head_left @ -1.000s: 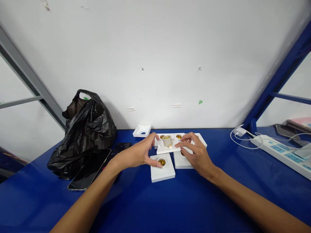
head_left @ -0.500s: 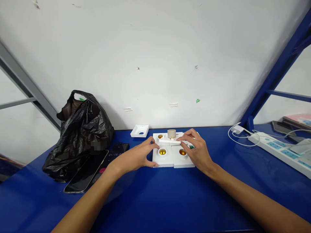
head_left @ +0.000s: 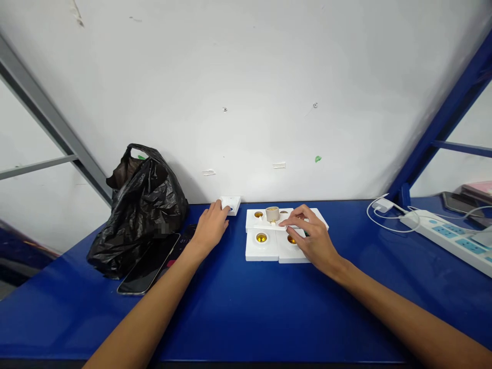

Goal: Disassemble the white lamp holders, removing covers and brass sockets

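Observation:
My right hand (head_left: 313, 234) pinches the edge of a thin white base plate (head_left: 265, 223) between thumb and fingers. A beige cylindrical lamp socket (head_left: 272, 214) stands upright on that plate. Plate and socket are over a group of white square lamp holders (head_left: 262, 251), whose round openings show brass-coloured threads. My left hand (head_left: 211, 225) is at a white square cover (head_left: 233, 205) with a hole in it, near the wall. Its fingers reach over the cover's left side, with the thumb apart from them. The fingers partly hide the cover.
A black plastic bag (head_left: 148, 205) stands at the left, with a phone (head_left: 149, 266) in front of it and a second phone (head_left: 186, 236) partly behind my left forearm. A white power strip (head_left: 442, 230) with a charger (head_left: 383, 206) and cables lies at the right.
My left hand has moved from beside the lamp holders, left and back to the white cover. My right hand still holds the base plate with the socket. The camera view has shifted slightly.

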Tool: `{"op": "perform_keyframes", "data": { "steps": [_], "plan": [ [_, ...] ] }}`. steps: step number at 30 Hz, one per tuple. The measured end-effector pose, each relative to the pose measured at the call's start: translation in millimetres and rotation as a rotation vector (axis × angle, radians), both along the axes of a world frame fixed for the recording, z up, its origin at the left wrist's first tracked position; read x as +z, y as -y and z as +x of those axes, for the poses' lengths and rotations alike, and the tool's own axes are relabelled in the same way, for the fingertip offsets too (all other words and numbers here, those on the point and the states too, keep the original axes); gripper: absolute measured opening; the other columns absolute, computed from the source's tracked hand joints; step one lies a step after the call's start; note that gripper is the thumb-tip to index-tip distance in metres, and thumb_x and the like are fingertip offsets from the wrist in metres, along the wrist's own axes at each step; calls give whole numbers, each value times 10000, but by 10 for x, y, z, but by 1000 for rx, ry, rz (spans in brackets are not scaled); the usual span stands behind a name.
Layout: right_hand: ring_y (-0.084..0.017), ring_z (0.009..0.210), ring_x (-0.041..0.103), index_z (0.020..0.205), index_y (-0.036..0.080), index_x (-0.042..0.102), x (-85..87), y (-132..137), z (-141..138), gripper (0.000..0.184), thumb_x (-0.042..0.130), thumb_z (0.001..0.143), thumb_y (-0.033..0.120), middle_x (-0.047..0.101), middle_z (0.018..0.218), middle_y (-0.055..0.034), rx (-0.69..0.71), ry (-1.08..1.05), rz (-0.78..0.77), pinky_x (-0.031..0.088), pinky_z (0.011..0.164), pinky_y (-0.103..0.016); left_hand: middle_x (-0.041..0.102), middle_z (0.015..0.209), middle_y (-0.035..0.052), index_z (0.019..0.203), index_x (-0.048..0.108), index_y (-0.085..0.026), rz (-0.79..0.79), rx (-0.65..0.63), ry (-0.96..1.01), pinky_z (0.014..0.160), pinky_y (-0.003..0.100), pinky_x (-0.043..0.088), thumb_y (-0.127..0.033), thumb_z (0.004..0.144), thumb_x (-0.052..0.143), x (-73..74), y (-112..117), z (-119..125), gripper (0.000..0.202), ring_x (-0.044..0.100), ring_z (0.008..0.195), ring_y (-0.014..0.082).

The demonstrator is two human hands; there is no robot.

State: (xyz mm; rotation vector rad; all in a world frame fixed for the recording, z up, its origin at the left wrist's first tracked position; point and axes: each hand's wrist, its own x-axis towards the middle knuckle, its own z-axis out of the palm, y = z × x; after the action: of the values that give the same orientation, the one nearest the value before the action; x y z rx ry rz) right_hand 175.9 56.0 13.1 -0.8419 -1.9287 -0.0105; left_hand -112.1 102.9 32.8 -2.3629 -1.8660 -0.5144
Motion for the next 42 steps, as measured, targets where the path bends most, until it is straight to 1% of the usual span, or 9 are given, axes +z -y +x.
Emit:
{"op": "perform_keyframes", "data": {
  "steps": [6, 11, 15, 19, 23, 28, 35, 38, 42],
  "plan": [
    [-215, 892, 657, 1021, 243, 740, -9, 14, -4, 210, 590, 977, 103, 609, 1028, -73, 166, 109, -99, 564, 727, -364, 610, 1058, 125, 883, 607, -196, 118, -4, 212, 970, 491, 463, -36, 865, 546, 57, 79, 139, 172, 596, 1112, 354],
    [-262, 991, 668, 994, 229, 705, 61, 74, -13, 232, 603, 872, 61, 639, 1038, -67, 146, 242, -215, 533, 858, -448, 609, 878, 39, 880, 524, -218, 170, -106, 589, 857, 393, 524, -292, 976, 580, 153, 211, 324, 133, 635, 886, 245],
    [-278, 993, 658, 939, 238, 660, 95, 101, -11, 258, 568, 815, 32, 674, 1004, -46, 113, 258, -227, 482, 890, -475, 661, 905, 26, 988, 558, -202, 80, -264, 868, 791, 315, 573, -442, 996, 577, 158, 353, 533, 241, 692, 848, 193],
    [-236, 870, 638, 1124, 266, 557, 65, 83, -14, 250, 630, 906, 168, 644, 949, -22, 66, -30, -247, 520, 826, -438, 716, 932, 41, 1015, 645, -179, -136, -396, 1125, 785, 295, 580, -452, 953, 683, 141, 476, 659, 282, 713, 839, 182],
    [-278, 1065, 635, 1395, 306, 405, 40, 62, -37, 685, 809, 841, 318, 555, 1286, -102, 17, -154, -148, 565, 871, -465, 745, 904, 45, 1058, 721, -164, -382, -483, 1338, 776, 292, 574, -416, 868, 816, 106, 518, 708, 329, 707, 838, 188],
    [-374, 1432, 439, 1540, 356, 327, 73, 91, -61, 851, 826, 851, 380, 408, 1552, -146, -31, -63, -64, 517, 1038, -570, 760, 960, 65, 1040, 752, -159, -489, -595, 1326, 880, 367, 588, -392, 823, 863, 84, 512, 724, 337, 725, 919, 226],
    [-325, 1330, 564, 1515, 300, 413, 18, 27, 4, 621, 645, 965, 473, 533, 1538, -116, 31, -323, -407, 509, 1067, -528, 644, 1326, 119, 1291, 664, -240, -207, -553, 856, 1013, 456, 523, -401, 736, 923, 7, 297, 469, 634, 643, 1141, 279],
    [-311, 1256, 622, 1462, 285, 482, -11, -46, 43, 530, 567, 1001, 531, 622, 1443, -112, 70, -409, -500, 525, 1044, -506, 521, 1536, 121, 1505, 503, -312, -235, -532, 683, 1186, 521, 371, -463, 669, 962, -81, 221, 386, 966, 476, 1417, 351],
    [-303, 1131, 659, 1418, 263, 530, -3, -61, 27, 518, 558, 996, 561, 678, 1330, -116, 7, -409, -525, 546, 977, -496, 509, 1573, 126, 1551, 466, -308, -304, -536, 642, 1224, 546, 294, -522, 632, 969, -168, 220, 406, 1069, 454, 1436, 398]
  ]
}}
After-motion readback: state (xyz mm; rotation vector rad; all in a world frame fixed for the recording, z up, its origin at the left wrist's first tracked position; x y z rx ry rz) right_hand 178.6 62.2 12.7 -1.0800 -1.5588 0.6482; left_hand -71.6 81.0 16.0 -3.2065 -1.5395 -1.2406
